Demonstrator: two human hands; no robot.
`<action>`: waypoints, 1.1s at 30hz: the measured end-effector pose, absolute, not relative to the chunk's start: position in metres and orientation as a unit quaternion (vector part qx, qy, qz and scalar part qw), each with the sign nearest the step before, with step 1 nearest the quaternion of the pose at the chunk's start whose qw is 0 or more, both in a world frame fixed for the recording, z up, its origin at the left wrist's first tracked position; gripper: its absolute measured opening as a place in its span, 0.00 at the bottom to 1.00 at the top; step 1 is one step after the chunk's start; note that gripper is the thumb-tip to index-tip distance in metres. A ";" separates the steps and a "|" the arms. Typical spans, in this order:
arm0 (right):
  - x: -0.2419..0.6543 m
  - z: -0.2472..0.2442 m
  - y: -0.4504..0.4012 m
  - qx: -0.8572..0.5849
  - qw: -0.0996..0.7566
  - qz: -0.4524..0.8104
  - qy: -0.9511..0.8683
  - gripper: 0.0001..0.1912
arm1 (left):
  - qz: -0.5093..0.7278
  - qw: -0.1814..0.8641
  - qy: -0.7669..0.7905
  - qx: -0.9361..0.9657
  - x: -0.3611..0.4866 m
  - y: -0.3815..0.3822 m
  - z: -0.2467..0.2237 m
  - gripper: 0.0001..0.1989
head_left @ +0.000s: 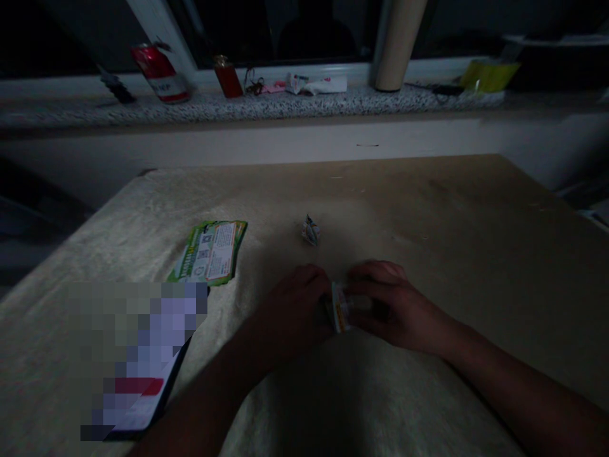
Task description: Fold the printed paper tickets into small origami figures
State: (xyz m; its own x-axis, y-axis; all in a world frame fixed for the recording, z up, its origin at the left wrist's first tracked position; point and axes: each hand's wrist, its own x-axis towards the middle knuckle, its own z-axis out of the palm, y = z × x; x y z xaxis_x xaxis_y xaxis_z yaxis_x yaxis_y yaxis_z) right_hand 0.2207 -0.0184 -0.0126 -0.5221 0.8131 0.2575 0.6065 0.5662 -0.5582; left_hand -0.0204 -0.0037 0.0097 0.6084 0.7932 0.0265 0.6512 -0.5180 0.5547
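- Grip: both hands come together over the table (457, 241), the left hand (297, 304) and the right hand (392, 301) closed on a small printed piece (339, 310) between them.
- The piece stands edge-up in the grip, pale with coloured print; the left fingers cover its left side, while the right fingertips and thumb meet it from the right (in this dim, blurred light, exactly which fingertips bear on it cannot be told).
- Just beyond the grip, slightly to its left, a small folded piece (311, 230) with a colourful pattern sits on the table, touching neither hand.
- Left of the grip and farther out, green printed sheets (209, 252) lie flat, the uppermost showing a white text panel.
- Left of the grip and on the nearer side, a phone (143, 365) lies face up, its screen lit and partly pixelated; the left forearm passes close to its right edge.
- Well beyond the grip, past the table's far edge, runs a speckled sill (285, 109). Far left on it are a red can (160, 75) and a small red bottle (228, 77); straight out, a white crumpled item (318, 84); to the right, a cardboard tube (399, 47) and a yellow object (490, 75).
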 end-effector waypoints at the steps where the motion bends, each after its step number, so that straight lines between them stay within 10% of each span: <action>1: 0.220 -0.013 -0.019 -0.421 0.255 0.201 -0.847 0.19 | 0.139 0.250 0.431 0.856 -0.020 -0.003 0.009 0.17; 33: 0.229 -0.013 -0.017 -0.491 0.192 0.157 -0.835 0.22 | 0.123 0.185 0.430 0.875 -0.014 -0.009 -0.008 0.20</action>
